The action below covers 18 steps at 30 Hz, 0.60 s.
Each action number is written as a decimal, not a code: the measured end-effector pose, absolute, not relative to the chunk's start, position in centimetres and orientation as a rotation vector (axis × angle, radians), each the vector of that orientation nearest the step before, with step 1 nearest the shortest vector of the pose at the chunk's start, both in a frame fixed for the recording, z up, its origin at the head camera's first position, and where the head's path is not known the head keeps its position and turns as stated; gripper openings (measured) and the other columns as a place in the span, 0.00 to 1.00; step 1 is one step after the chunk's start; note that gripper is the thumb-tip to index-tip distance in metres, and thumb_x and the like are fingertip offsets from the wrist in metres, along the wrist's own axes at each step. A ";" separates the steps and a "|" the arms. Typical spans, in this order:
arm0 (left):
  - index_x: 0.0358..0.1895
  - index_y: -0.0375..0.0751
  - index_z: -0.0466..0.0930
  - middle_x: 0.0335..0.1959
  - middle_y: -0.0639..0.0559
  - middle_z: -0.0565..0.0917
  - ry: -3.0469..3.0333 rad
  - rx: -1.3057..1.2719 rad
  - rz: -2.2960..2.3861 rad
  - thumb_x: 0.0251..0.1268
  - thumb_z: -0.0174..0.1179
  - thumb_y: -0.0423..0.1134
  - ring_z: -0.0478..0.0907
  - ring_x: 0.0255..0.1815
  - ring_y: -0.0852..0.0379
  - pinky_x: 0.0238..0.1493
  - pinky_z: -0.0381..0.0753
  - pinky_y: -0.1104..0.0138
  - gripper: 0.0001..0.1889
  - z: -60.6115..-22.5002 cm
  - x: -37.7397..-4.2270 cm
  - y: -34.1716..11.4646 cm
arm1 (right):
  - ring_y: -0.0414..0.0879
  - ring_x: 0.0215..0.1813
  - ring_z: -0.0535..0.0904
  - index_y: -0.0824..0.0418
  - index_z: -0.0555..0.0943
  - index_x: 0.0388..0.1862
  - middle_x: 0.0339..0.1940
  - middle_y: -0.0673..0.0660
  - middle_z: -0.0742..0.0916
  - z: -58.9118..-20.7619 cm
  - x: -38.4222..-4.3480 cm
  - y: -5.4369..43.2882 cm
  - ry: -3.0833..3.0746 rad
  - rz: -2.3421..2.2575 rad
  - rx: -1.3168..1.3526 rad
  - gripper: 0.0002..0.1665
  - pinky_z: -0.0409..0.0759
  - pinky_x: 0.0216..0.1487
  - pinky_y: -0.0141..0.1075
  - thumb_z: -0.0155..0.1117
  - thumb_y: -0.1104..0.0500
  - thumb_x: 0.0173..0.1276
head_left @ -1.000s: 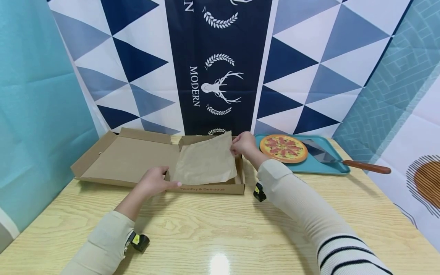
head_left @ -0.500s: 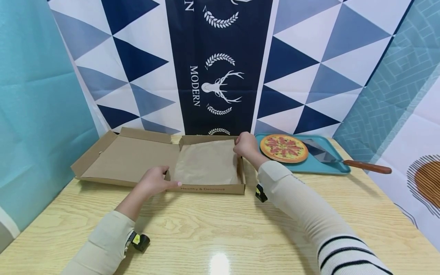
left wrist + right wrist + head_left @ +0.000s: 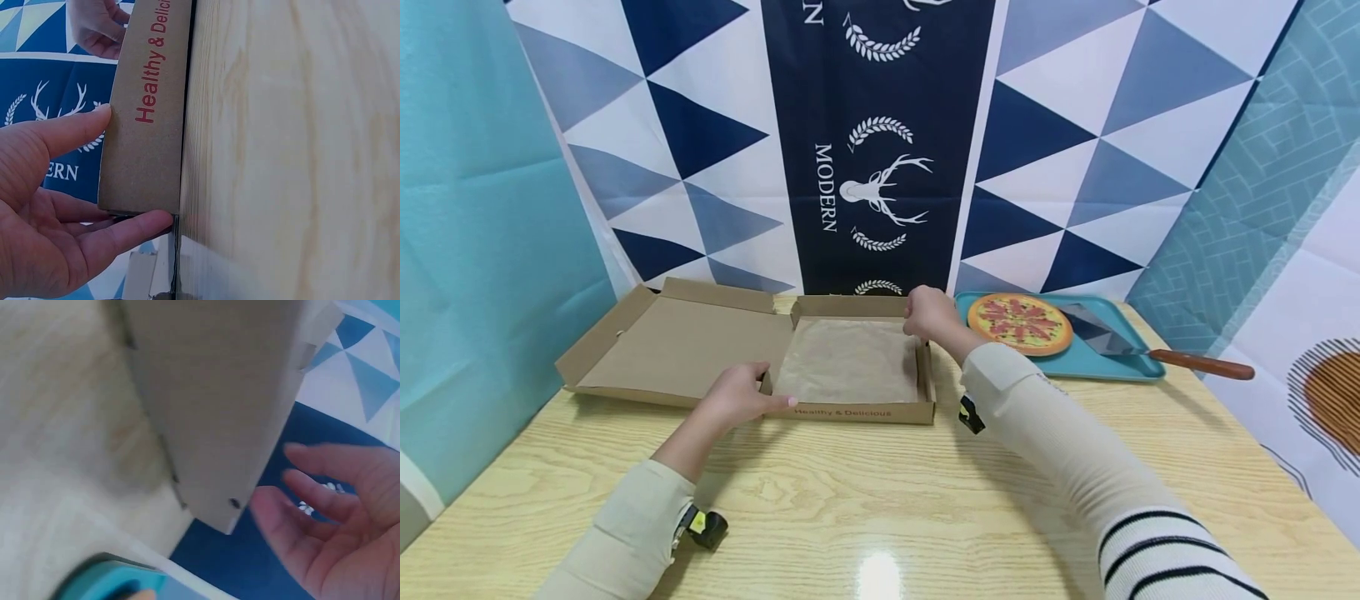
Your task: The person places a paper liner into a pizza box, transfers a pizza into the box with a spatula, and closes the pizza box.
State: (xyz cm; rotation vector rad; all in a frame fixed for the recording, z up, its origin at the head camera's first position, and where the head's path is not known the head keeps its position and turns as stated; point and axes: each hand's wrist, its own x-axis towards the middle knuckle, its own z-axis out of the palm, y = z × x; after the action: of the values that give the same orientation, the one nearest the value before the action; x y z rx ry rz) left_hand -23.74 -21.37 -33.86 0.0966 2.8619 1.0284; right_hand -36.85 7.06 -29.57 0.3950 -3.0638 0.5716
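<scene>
A cardboard pizza box (image 3: 880,413) lies open on the table, its lid (image 3: 692,337) folded out to the left. Inside its base, a sheet of brown parchment paper (image 3: 850,362) lies fairly flat. My left hand (image 3: 739,395) holds the front left corner of the base; in the left wrist view, the thumb (image 3: 81,128) meets the top edge and a finger (image 3: 134,234) reaches along the side. Over the right rim of the base is my right hand (image 3: 931,315). In the right wrist view its fingers are loosely curved, with nothing between them.
To the right stands a teal tray (image 3: 1105,367) carrying a pizza (image 3: 1019,323). A pizza server lies across the tray, its wooden handle (image 3: 1199,362) jutting past the right edge. A patterned curtain (image 3: 880,167) hangs behind the table.
The parchment paper's raised right side has come down into the box, and my right hand has let go of it. My left hand has stayed at the box corner.
</scene>
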 end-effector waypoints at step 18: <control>0.71 0.22 0.57 0.68 0.26 0.64 2.868 0.081 1.039 0.60 0.69 0.48 0.61 0.69 0.31 0.66 0.65 0.44 0.45 -34.2 -24.1 -21.3 | 0.49 0.49 0.77 0.64 0.84 0.52 0.51 0.58 0.85 -28.0 -37.8 2.9 -3.240 0.070 1.040 0.19 0.78 0.51 0.39 0.69 0.65 0.60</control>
State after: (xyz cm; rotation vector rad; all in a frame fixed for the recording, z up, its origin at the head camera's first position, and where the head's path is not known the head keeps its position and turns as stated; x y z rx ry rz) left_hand -24.09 -21.29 -34.20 0.0808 2.8680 1.0393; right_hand -37.83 2.87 -28.02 1.0402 -3.2402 0.0696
